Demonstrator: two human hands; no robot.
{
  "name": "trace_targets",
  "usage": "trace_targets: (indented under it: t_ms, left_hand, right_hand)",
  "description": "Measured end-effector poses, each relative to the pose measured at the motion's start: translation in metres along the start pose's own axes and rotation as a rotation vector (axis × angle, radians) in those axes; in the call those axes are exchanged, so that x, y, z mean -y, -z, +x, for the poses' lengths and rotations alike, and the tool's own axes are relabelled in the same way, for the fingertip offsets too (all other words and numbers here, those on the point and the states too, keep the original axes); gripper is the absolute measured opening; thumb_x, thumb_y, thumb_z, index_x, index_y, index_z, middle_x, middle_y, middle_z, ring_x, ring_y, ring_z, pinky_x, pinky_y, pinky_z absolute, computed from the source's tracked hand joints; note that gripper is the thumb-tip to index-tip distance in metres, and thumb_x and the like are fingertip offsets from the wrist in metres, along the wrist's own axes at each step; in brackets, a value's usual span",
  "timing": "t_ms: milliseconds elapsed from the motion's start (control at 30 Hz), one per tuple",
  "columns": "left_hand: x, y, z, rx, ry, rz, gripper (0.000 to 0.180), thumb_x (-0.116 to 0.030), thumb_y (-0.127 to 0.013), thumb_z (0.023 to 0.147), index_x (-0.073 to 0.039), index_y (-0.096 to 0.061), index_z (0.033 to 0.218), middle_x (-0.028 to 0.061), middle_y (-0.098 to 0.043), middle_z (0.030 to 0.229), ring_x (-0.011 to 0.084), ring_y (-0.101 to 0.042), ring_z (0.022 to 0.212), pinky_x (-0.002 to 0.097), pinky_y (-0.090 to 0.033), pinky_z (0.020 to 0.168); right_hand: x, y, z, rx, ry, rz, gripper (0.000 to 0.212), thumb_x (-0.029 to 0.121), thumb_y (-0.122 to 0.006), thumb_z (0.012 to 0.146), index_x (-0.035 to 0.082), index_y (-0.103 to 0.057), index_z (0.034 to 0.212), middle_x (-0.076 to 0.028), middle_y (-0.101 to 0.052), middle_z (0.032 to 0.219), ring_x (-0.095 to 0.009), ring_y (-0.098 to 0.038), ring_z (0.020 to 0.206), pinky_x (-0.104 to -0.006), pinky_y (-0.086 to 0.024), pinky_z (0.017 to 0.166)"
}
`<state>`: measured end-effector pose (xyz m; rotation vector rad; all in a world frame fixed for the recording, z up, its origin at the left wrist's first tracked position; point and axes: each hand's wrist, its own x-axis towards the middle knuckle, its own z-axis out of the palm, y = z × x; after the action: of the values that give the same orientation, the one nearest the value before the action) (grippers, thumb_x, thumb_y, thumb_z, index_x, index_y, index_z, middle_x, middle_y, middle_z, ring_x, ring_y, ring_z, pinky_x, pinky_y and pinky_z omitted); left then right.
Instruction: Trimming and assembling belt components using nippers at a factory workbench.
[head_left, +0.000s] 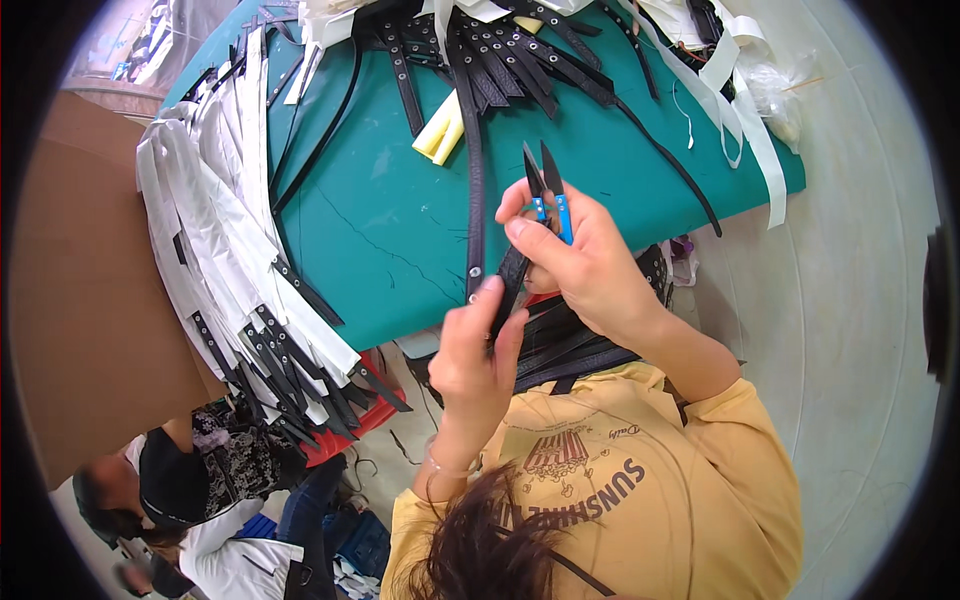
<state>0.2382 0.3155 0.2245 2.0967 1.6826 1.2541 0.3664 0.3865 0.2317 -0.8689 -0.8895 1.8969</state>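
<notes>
While our right hand (595,262) grips blue-handled snips (564,222), our left hand (468,362) pinches a black strap (511,280) just below them, one long strap (474,190) hanging alongside, eyeleted straps (490,75) beyond on the green table (620,150), white strips (195,180) draped leftward.

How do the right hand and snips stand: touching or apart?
Touching: the head view shows the right hand holding the snips by their blue handles.

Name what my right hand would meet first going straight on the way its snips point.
Probably the black straps bunched on the green table ahead of the snips. The right hand looks raised, though, and depth is unclear, so it might pass above them.
</notes>
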Motion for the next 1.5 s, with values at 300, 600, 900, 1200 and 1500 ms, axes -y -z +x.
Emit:
trace_targets:
  t_ms: [300,600,900,1200,1500]
  left_hand:
    - [0.009,0.008,-0.004,0.011,0.779,-0.858,0.031,-0.015,-0.041,0.099,0.000,-0.055,0.122,0.0022,-0.055,0.068,0.0015,-0.035,0.045,0.0165,-0.026,0.040]
    - [0.000,0.016,-0.003,0.100,0.925,-1.009,0.032,-0.017,-0.042,0.099,-0.001,-0.052,0.126,0.0026,-0.053,0.065,0.0023,-0.035,0.044,0.0168,-0.026,0.039]
    - [-0.003,0.019,-0.001,0.107,0.907,-1.001,0.030,-0.016,-0.042,0.099,-0.001,-0.055,0.122,0.0007,-0.050,0.062,0.0015,-0.033,0.043,0.0169,-0.023,0.038]
    - [0.005,0.023,0.003,0.140,0.955,-1.004,0.029,-0.017,-0.043,0.099,0.001,-0.058,0.116,-0.0006,-0.048,0.058,0.0012,-0.033,0.043,0.0171,-0.022,0.038]
    - [0.016,0.037,0.014,0.441,0.990,-0.856,0.027,-0.017,-0.046,0.095,0.003,-0.061,0.104,0.0004,-0.045,0.050,0.0028,-0.028,0.038,0.0192,-0.022,0.038]
  right_hand:
    - [-0.018,0.008,-0.025,-0.123,0.731,-0.875,0.026,0.015,-0.064,0.086,0.002,-0.060,0.108,-0.008,-0.061,0.088,-0.016,-0.055,0.065,-0.0265,-0.045,0.059]
    - [-0.029,0.011,-0.029,-0.180,0.774,-1.051,0.029,0.008,-0.074,0.071,0.005,-0.066,0.099,-0.006,-0.062,0.077,-0.021,-0.054,0.060,-0.0295,-0.043,0.054]
    - [-0.027,0.010,-0.029,-0.185,0.865,-1.151,0.026,0.010,-0.074,0.071,0.007,-0.066,0.096,-0.004,-0.061,0.075,-0.019,-0.053,0.057,-0.0290,-0.039,0.050]
    - [-0.021,0.017,-0.023,-0.142,0.865,-1.141,0.025,0.012,-0.074,0.073,0.007,-0.065,0.095,-0.004,-0.064,0.080,-0.018,-0.054,0.058,-0.0297,-0.038,0.052]
    - [-0.003,0.033,-0.021,0.095,0.741,-1.188,0.023,0.012,-0.074,0.073,0.006,-0.065,0.093,-0.006,-0.064,0.081,-0.022,-0.058,0.064,-0.0303,-0.043,0.058]
